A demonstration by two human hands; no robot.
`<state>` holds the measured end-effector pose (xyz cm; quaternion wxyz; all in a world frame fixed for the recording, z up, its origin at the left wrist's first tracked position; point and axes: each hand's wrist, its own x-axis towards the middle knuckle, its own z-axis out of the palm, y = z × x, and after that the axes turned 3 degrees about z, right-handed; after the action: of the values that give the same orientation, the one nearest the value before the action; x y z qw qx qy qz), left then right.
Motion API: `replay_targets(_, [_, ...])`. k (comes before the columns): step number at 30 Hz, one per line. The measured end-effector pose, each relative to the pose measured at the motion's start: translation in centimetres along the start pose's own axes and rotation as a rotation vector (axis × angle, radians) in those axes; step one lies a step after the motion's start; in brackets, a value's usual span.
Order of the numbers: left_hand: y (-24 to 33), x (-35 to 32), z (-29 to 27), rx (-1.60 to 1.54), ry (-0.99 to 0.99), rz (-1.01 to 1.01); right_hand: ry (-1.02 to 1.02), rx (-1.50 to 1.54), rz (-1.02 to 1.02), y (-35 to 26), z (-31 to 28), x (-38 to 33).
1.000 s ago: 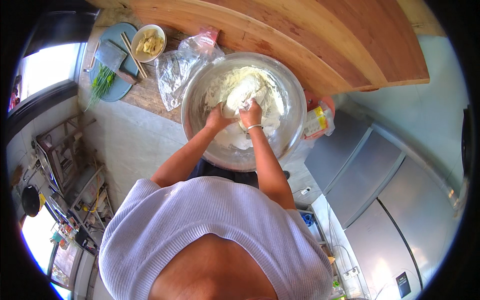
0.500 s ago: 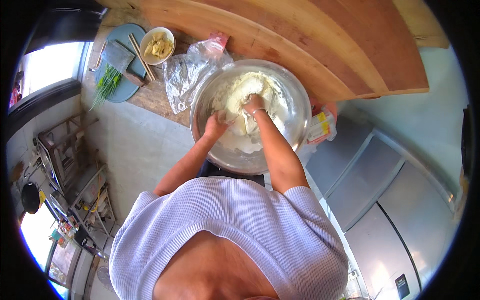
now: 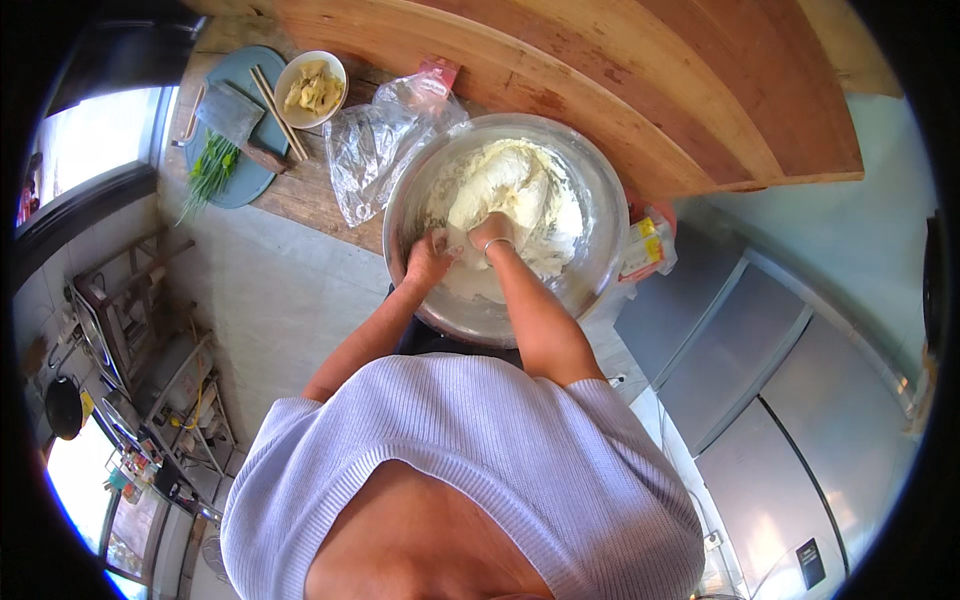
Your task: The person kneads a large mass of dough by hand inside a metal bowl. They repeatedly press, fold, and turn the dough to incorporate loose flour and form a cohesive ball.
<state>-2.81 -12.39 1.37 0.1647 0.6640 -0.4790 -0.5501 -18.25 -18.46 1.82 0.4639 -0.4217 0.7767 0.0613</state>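
A wide metal basin [image 3: 608, 235] holds a large pale lump of dough [image 3: 510, 180] with loose flour around it. My right hand [image 3: 491, 231], a bracelet at its wrist, presses into the near side of the dough. Its fingers are curled and partly buried in the dough. Inside the basin's left part is my left hand [image 3: 428, 260], close to the wall and apart from the main lump. White flour or dough coats its slightly bent, parted fingers, and nothing shows in them.
Left of the basin lie a clear plastic bag [image 3: 365, 150], a bowl of yellowish pieces [image 3: 314, 90], chopsticks [image 3: 279, 112], a cleaver [image 3: 230, 112] and green stalks [image 3: 210, 175] on a blue-grey board [image 3: 250, 188]. A large wooden board [image 3: 600, 80] stands behind; a steel cabinet [image 3: 770, 420] is at right.
My right hand has moved toward me and slightly left, from the middle of the dough to its near edge. More of the lump shows. My left hand has shifted slightly left and nearer.
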Motion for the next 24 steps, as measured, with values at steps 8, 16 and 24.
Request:
replay_targets(8, [1.8,-0.1,-1.1,0.099,0.005,0.063,0.455,0.171,-0.481,3.5,1.1,-2.2])
replay_targets(16, [10.0,2.1,-2.1,0.138,0.082,0.121,0.552,0.554,-0.265,0.8,-2.4,5.6])
replay_targets(24, [12.1,9.6,-0.1,0.316,0.172,0.256,0.214,0.339,-0.004,-2.3,-5.4,6.0])
